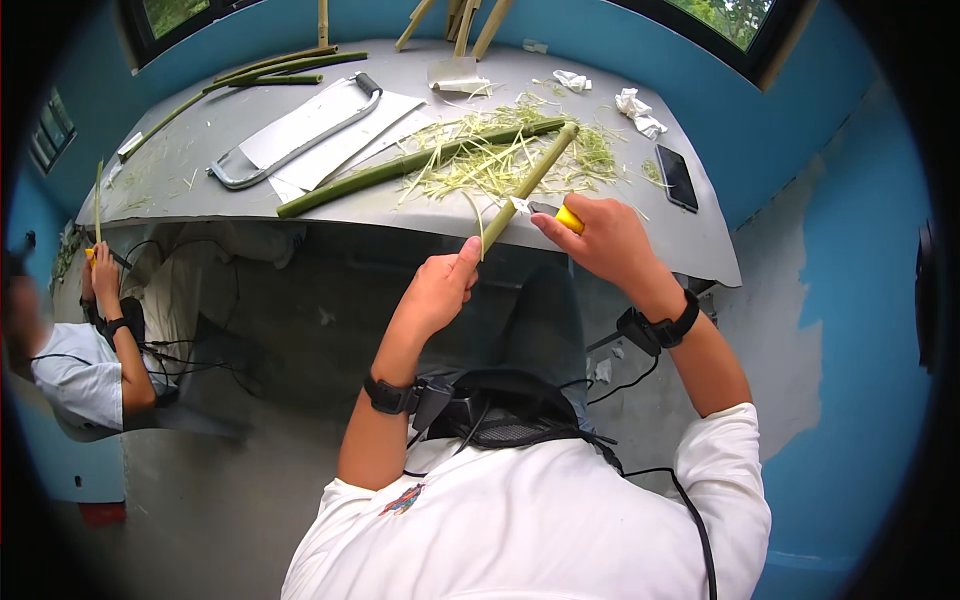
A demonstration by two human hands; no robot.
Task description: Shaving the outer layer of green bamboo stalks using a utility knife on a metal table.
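White cloth of a short-sleeved shirt (560, 530) is nearest, with a small coloured picture (403, 500) on its front. Just past it, a black pouch (510, 405) sits at the person's waist. Both arms reach forward, with a black band on each wrist.

The person's left hand (437, 285) is wrapped tight around the near end of a long, pale green bamboo stick (532, 182). The right hand (605, 240) is closed on a knife with a yellow handle (570, 219), and the knife's front end is at the side of the stick. The two hands are apart. A thin green curl (476, 214) hangs by the stick, near the left hand.

The stick slants up over the edge of a grey surface (715, 255). Under its far part is a messy heap of thin green shavings (445, 180). A thick, dark green bamboo pole (345, 190) lies through the heap. To the right lies a black phone (677, 178).

Off to the left, another person (85, 375) holds a thin green strip (98, 205) upright.

Farther back, a silver saw with a black handle (300, 140) lies on white paper (395, 104). Crumpled white tissues (640, 112) and thin green stalks (300, 64) lie near the blue wall (560, 25).
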